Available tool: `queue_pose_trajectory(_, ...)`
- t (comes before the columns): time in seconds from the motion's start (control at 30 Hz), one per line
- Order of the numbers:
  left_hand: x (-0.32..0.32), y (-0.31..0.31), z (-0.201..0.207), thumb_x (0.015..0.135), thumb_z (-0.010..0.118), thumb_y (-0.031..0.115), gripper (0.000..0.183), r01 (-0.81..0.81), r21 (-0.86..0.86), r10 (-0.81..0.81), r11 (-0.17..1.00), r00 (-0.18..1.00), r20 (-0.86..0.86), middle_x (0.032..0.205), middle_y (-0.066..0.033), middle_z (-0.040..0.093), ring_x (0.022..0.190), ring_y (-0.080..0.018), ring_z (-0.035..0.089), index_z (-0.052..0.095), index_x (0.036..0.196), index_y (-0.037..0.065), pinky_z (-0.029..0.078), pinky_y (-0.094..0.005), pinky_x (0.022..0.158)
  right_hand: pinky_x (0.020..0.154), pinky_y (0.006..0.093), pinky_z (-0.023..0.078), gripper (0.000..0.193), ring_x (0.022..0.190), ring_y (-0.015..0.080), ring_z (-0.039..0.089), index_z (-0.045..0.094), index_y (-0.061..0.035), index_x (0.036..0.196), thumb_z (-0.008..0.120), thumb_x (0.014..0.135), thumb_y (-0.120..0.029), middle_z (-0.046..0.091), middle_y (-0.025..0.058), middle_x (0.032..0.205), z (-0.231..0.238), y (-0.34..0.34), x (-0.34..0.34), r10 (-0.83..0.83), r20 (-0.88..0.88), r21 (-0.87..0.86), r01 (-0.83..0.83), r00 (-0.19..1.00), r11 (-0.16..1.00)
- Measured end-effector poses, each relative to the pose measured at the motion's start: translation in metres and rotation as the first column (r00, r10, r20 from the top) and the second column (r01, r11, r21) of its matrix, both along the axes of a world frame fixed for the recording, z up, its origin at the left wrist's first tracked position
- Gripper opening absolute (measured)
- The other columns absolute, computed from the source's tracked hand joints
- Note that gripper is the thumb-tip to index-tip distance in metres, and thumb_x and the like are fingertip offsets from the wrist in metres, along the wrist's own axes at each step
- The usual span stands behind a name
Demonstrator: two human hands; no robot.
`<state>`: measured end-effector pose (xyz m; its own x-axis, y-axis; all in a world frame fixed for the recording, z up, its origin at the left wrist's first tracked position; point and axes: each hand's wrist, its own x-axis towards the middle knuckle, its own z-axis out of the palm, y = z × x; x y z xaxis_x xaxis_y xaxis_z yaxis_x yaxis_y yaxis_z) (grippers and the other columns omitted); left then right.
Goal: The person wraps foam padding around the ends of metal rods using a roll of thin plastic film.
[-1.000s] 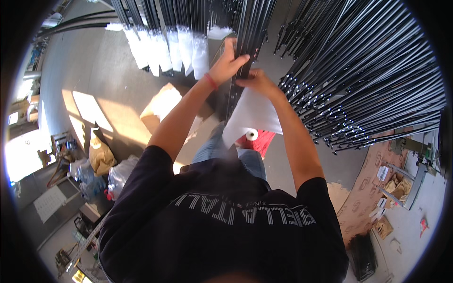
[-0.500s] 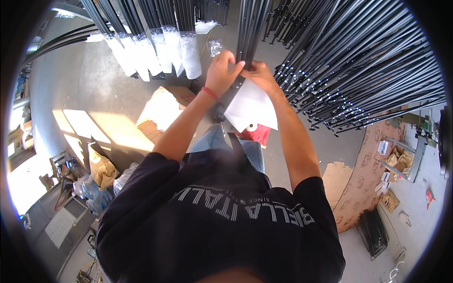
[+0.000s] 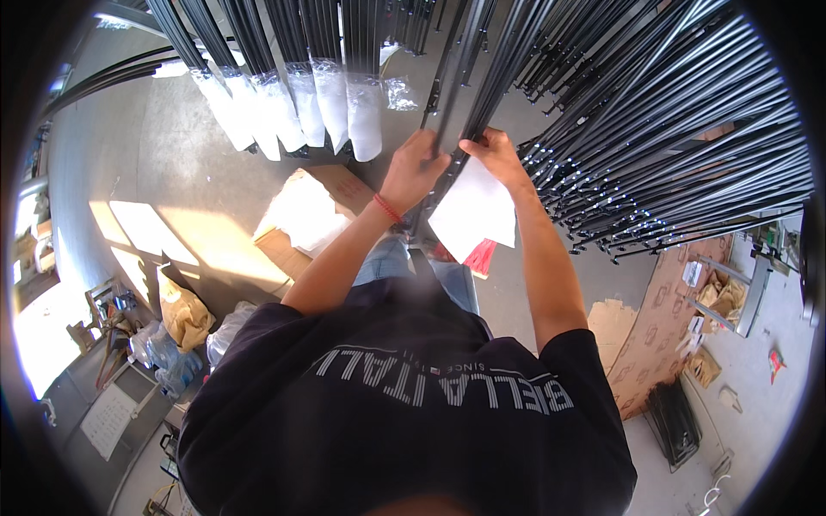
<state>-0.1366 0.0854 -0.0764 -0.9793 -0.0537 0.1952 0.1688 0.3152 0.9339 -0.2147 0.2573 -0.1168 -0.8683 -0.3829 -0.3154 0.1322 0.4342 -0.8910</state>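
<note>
My left hand [image 3: 415, 170], with a red band at the wrist, is closed around thin black rods [image 3: 451, 79], slightly blurred, that come down from the top of the view. Just to its right, my right hand [image 3: 499, 159] grips a bundle of black rods [image 3: 499, 73] near its lower end, thumb toward the left. A white sheet [image 3: 478, 206] hangs below the right hand and appears pinched in it along with the rods; the exact hold is hidden by the fingers. A gap separates the two groups of rods.
Bundles of black rods with white wrapped ends [image 3: 330, 99] hang at the upper left. Many loose black rods [image 3: 654, 129] crowd the upper right. An open cardboard box [image 3: 331, 185] with white sheets stands left of my knees. Something red [image 3: 480, 258] lies beneath the sheet.
My hands were close together on one group of rods; now they are apart and lower, with the rods split into two groups. The white sheet has shifted slightly right along with my right hand.
</note>
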Motion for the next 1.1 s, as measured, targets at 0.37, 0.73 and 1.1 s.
queue_pose_trajectory(0.37, -0.080, -0.063, 0.008, 0.072, 0.063, 0.011, 0.061, 0.056, 0.356, -0.170, 0.933, 0.940, 0.296, 0.092, -0.0078, 0.045, 0.053, -0.0088, 0.046, 0.030, 0.123, 0.009, 0.038, -0.0221, 0.045, 0.070, 0.0251, 0.044, 0.028, 0.073, 0.0114, 0.057, 0.061, 0.0017, 0.093, 0.068, 0.070, -0.013, 0.063, 0.0069, 0.080, 0.006, 0.013, -0.007, -0.008, 0.091, 0.001, 0.008, 0.996, 1.000)
queue_pose_trajectory(0.73, -0.129, -0.029, -0.030, 0.079, 0.059, 0.032, 0.029, 0.439, 0.131, -0.458, 0.889, 0.846, 0.273, 0.075, -0.0036, 0.059, 0.070, -0.0106, 0.054, 0.059, 0.088, 0.004, 0.042, -0.0239, 0.068, 0.066, 0.0259, 0.044, 0.029, 0.070, 0.0108, 0.053, 0.060, 0.0034, 0.089, 0.069, 0.069, -0.015, 0.060, 0.0056, 0.075, -0.006, 0.004, -0.016, 0.041, 0.076, -0.022, -0.039, 0.996, 0.999)
queue_pose_trajectory(1.1, -0.066, -0.016, -0.018, 0.068, 0.071, 0.021, 0.030, 0.242, 0.328, -0.340, 0.913, 0.896, 0.286, 0.064, -0.0010, 0.057, 0.062, -0.0054, 0.053, 0.058, 0.086, 0.001, 0.043, -0.0198, 0.055, 0.061, 0.0256, 0.042, 0.022, 0.067, 0.0080, 0.048, 0.059, 0.0031, 0.090, 0.059, 0.081, -0.017, 0.058, 0.0008, 0.074, 0.021, -0.007, 0.002, 0.139, 0.058, -0.080, -0.134, 0.989, 0.988)
